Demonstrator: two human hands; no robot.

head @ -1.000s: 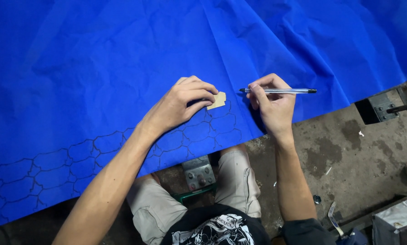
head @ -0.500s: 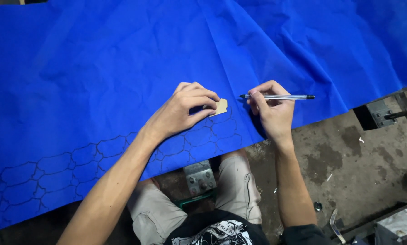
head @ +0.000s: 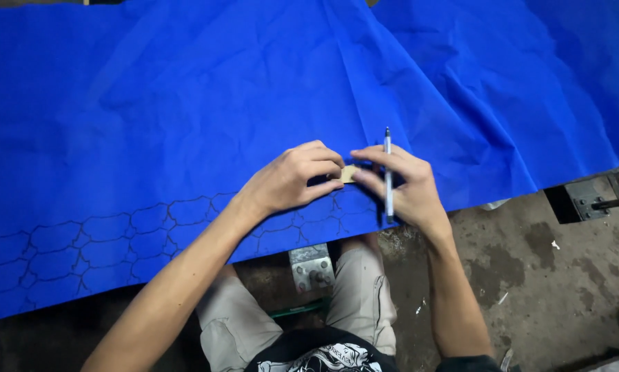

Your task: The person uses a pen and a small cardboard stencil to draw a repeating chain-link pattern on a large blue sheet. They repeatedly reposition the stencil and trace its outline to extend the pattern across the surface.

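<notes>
A large blue cloth (head: 185, 103) covers the work surface in the head view. Along its near edge runs a row of pen-drawn scale-like outlines (head: 116, 238). My left hand (head: 292, 180) presses a small tan template (head: 349, 173) flat on the cloth. My right hand (head: 399, 189) touches the template's right side with its fingertips and holds a pen (head: 388, 176) that lies across the fingers, pointing away from me.
Below the cloth edge are my knees in light trousers (head: 361, 296), a small metal part (head: 313, 265) between them, and a stained concrete floor (head: 551, 275). A dark metal bracket (head: 585, 200) sticks out at the right.
My right hand has moved left to the template, and the pen has swung from lying sideways to pointing away from me. The left hand stays on the template.
</notes>
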